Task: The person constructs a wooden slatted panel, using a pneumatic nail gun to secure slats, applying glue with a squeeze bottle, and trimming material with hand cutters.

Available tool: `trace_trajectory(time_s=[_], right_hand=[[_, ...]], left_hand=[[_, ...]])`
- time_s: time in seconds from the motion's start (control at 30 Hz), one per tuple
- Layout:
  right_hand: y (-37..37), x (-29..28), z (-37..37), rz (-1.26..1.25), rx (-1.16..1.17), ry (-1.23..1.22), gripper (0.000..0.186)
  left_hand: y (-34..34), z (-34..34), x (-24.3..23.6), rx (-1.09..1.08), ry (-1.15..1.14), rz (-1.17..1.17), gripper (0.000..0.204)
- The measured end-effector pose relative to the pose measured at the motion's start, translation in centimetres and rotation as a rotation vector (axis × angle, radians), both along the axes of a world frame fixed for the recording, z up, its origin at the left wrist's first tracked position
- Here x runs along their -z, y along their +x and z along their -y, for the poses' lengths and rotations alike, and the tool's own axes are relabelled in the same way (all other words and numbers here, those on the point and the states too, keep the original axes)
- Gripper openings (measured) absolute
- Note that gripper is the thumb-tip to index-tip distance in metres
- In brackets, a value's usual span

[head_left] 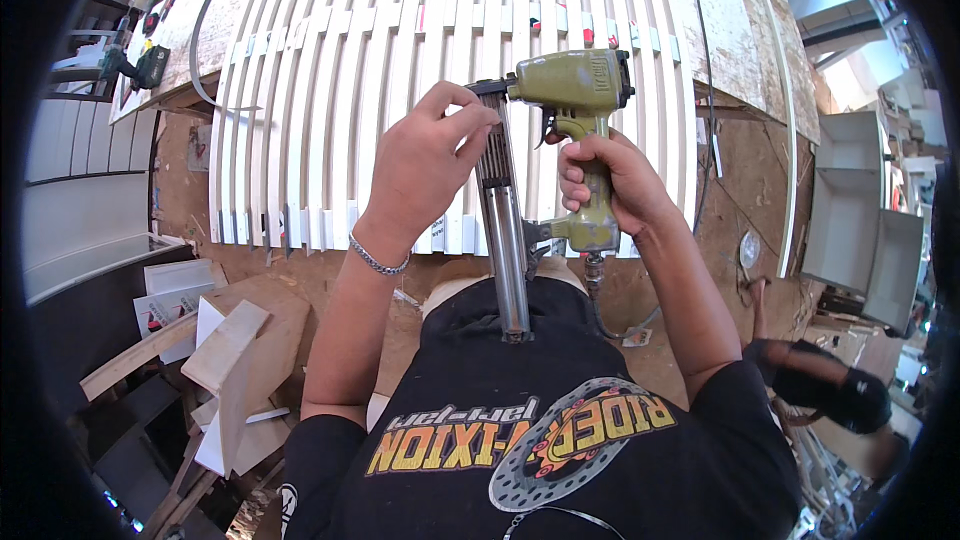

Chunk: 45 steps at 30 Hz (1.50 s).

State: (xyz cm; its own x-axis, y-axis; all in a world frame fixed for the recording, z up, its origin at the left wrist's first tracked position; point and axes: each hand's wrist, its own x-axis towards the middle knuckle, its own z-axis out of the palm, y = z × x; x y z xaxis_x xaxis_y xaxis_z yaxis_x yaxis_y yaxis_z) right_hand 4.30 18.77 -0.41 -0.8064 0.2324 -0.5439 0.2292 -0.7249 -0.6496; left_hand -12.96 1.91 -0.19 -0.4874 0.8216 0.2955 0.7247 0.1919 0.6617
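Note:
My right hand (622,180) is wrapped round the handle of an olive-green pneumatic nail gun (570,82), held sideways with its head to the far side. From its nose a long metal magazine (510,275) runs back toward my shirt. The magazine is slid open, and a strip of nails (494,158) shows in its far part. My left hand (420,160) is pinched at the far end of this strip, close to the nose; its fingertips partly hide the nails. A silver bracelet (378,256) circles my left wrist.
Beneath the gun lies a panel of white slats (340,130) with crosspieces. An air hose (597,285) hangs from the gun's handle. Wood offcuts (225,350) are piled at the left, a cordless drill (145,65) rests far left, and another person (830,385) is at the right.

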Motion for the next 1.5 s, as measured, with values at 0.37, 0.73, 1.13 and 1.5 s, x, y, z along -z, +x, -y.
trace_trajectory(time_s=[0.37, 0.73, 1.13, 1.5], right_hand=[[-0.7, 0.6, -0.3, -0.039, -0.018, -0.003, 0.011], [-1.0, 4.7, -2.4, 0.028, 0.199, -0.209, 0.016], [-4.4, 4.5, 0.6, 0.064, 0.178, -0.044, 0.026], [-7.6, -1.1, 4.7, -0.048, -0.169, 0.368, 0.046]], left_hand=[[0.0, -0.3, -0.9, -0.093, -0.101, -0.042, 0.016], [6.9, 6.5, 6.6, -0.609, 0.597, 1.195, 0.023], [3.1, 1.2, 7.9, -0.950, 1.073, 1.212, 0.023], [3.3, 5.2, 9.3, -0.857, 0.895, 1.211, 0.015]])
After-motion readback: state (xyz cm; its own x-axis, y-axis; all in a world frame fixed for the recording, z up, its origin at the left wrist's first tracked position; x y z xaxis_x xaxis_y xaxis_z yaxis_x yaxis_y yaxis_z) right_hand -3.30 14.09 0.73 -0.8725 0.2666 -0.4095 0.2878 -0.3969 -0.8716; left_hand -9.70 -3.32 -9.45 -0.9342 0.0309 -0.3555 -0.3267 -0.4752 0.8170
